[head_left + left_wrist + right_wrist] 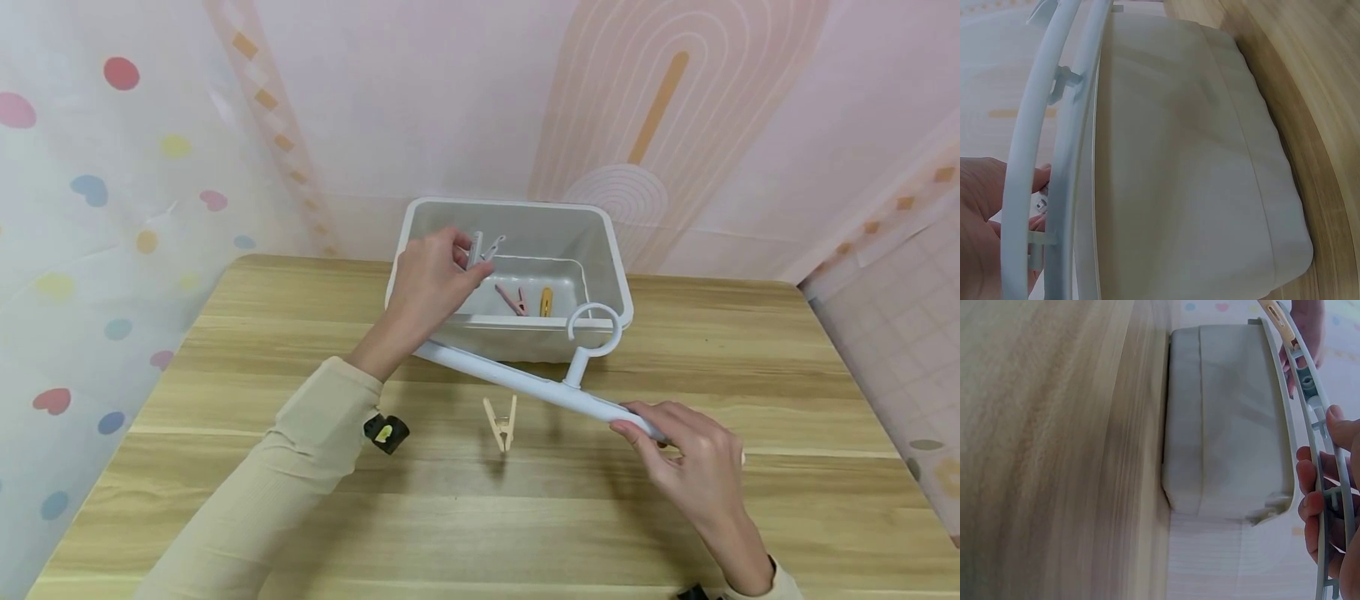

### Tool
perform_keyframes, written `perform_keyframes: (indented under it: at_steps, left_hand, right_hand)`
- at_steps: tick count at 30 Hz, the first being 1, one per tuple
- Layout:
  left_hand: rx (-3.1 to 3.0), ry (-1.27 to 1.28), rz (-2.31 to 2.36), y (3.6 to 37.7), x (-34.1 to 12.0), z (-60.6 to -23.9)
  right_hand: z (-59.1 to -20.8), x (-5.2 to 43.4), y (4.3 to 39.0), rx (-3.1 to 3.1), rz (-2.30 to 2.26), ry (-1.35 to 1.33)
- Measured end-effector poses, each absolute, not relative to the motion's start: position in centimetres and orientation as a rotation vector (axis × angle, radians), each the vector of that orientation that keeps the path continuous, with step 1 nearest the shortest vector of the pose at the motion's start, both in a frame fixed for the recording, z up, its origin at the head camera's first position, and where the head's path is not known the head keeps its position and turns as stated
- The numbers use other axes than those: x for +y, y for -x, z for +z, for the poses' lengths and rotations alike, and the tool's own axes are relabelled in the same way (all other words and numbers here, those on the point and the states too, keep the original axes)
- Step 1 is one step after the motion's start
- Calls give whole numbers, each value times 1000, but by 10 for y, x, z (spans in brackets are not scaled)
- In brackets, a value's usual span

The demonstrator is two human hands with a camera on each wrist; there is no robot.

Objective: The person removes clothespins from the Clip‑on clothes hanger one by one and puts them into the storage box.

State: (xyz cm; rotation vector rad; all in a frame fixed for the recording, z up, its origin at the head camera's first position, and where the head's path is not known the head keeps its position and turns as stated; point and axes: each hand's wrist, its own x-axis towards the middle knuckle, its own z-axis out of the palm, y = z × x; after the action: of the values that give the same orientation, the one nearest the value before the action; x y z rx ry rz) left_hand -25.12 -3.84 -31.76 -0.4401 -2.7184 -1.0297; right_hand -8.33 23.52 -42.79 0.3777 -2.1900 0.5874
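Observation:
My left hand [435,275] pinches a grey clothespin [476,248] over the open box. With my right hand [693,458], I grip one end of a pale white hanger [517,382]. The hanger is tilted in front of the box, its round hook [617,333] upward, its far end passing behind my left wrist. A beige clothespin [501,423] shows just below the hanger bar; in the right wrist view this beige clothespin [1277,322] overlaps the bar, well above the table. In the left wrist view, the hanger [1066,144] partly hides my left hand [982,219].
A light grey plastic box [517,342] stands at the back of the wooden table [465,517]. Inside are a pink clothespin [516,302] and a yellow clothespin [546,302]. A patterned sheet [420,108] hangs behind. Black wrist straps [387,434] show at both cuffs.

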Motion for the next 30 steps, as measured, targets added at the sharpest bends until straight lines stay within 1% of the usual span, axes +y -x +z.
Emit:
perform_keyframes:
  at_steps: [8, 17, 30]
  left_hand:
    - [-2715, 450, -1027, 251, -36, -319]
    - [-2726, 402, -1051, 250, -44, -321]
    - [-2675, 461, -1099, 242, -46, -316]
  right_hand:
    - [-428, 235, 81, -2194, 591, -372]
    - [-430, 232, 83, -2200, 614, -393]
    - [-429, 233, 87, -2198, 611, -386]
